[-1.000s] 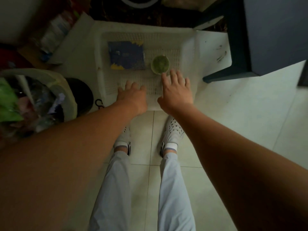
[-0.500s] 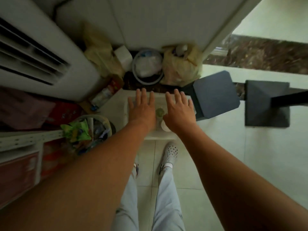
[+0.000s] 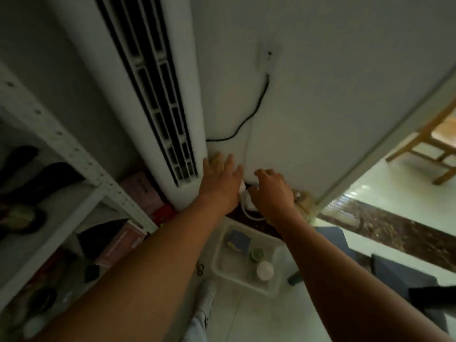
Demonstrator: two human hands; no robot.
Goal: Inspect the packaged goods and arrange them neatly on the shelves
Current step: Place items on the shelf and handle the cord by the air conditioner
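Observation:
A white plastic basket [image 3: 219, 264] sits on the floor below my arms. In it lie a dark blue packet [image 3: 238, 240], a small green-lidded cup [image 3: 257, 254] and a white round lid or cup [image 3: 265, 270]. My left hand [image 3: 220, 183] is stretched out in the air with straight fingers, holding nothing. My right hand [image 3: 271, 191] hovers beside it with fingers loosely curled, and it holds nothing. Both hands are raised well above the basket. A white metal shelf unit [image 3: 74, 154] with packaged goods stands at the left.
A tall white air conditioner [image 3: 153, 99] stands against the wall ahead, with a black cable [image 3: 256, 107] running to a wall socket. Pink and red boxes [image 3: 145, 193] lean by its base. Dark grey stools [image 3: 399, 275] stand at the right. A wooden chair [image 3: 434, 149] stands beyond the doorway.
My view has swung upward from the basket on the floor to the wall and air conditioner. Both hands have risen away from the basket, holding nothing, and my right fingers have curled.

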